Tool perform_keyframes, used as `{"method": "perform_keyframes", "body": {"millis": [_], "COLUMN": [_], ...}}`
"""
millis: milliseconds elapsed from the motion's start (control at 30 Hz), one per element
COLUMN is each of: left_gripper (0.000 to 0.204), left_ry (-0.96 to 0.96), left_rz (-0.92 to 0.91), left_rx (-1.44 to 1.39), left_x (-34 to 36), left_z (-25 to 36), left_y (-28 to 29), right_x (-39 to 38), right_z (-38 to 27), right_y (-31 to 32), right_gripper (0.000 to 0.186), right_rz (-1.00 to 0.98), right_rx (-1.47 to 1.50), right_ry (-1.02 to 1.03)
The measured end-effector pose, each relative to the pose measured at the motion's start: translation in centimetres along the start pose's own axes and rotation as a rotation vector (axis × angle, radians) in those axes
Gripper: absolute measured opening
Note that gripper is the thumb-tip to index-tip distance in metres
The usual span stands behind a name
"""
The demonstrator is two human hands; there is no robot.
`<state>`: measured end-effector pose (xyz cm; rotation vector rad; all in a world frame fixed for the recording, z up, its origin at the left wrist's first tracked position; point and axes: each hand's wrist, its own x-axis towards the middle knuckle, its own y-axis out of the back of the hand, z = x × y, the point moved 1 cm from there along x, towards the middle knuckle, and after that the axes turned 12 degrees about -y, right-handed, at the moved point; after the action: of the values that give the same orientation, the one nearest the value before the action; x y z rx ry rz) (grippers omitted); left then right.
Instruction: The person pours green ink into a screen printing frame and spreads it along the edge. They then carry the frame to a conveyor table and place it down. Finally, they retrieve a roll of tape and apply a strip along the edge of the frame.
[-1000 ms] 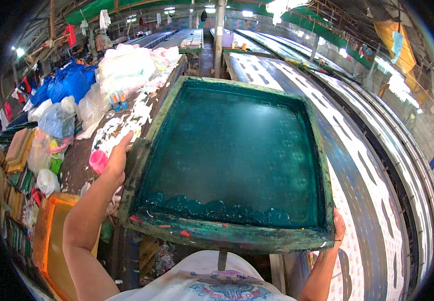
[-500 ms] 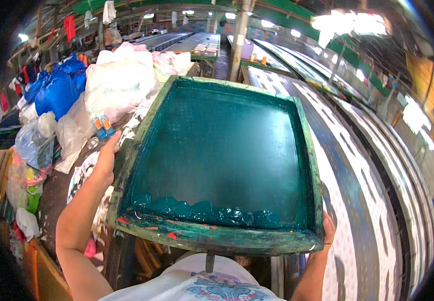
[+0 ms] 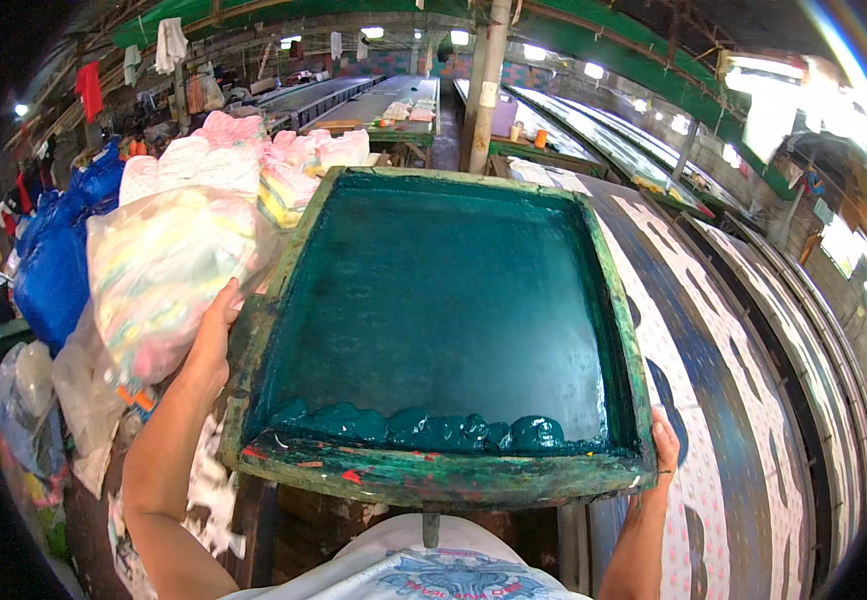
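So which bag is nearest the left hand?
The clear bag with pastel contents, right beside the left hand; the blue bag and lower clear bags sit farther left.

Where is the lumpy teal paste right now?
In the head view, the lumpy teal paste lies at lower centre, along the near inner edge of the frame held by the left hand and right hand.
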<state>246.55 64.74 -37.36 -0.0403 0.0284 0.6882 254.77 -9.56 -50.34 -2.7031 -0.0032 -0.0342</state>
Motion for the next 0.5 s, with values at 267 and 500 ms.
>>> {"method": "perform_keyframes", "body": {"millis": [267, 500], "left_gripper": [0.084, 0.087], "left_ry": [-0.055, -0.152], "left_rz": [0.068, 0.231], "left_rx": [-0.027, 0.026], "left_x": [17.2, 32.7], "left_z": [5.6, 8.0], "left_y": [-6.0, -6.7], "right_x": [30.3, 54.2], "right_z": [7.1, 13.1], "right_y": [-11.4, -26.3], "right_gripper": [0.047, 0.044], "right_rz": [-0.110, -0.337], "right_rx": [0.090, 0.204], "right_ry": [-0.065, -0.167]}}
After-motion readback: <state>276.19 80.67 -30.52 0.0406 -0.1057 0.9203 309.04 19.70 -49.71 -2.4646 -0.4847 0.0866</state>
